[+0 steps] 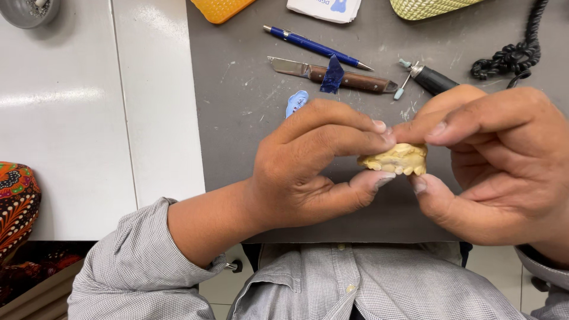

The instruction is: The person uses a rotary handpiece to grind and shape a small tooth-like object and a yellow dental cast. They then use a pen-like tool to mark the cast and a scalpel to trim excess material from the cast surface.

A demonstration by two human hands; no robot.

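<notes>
Over the near edge of the bench point(237, 195), the left hand point(308, 166) and right hand point(498, 160) are pinching a yellow dental cast point(398, 159) between fingertips and thumbs; beyond, a knife point(332, 75), blue pen point(314, 46) and coiled cord point(515, 53) are lying on the grey mat point(237, 118).

Between your hands, the dental cast point(396, 159) looks like matt, chalky yellow plaster, rough at the teeth. Beyond your fingers, the grey mat point(249, 95) is dull and scratched. The knife point(332, 74) above it has a bright metal blade and wooden handle; the blue pen point(314, 46) looks like glossy plastic. Your sleeves point(136, 266) are fine-checked cloth.
</notes>
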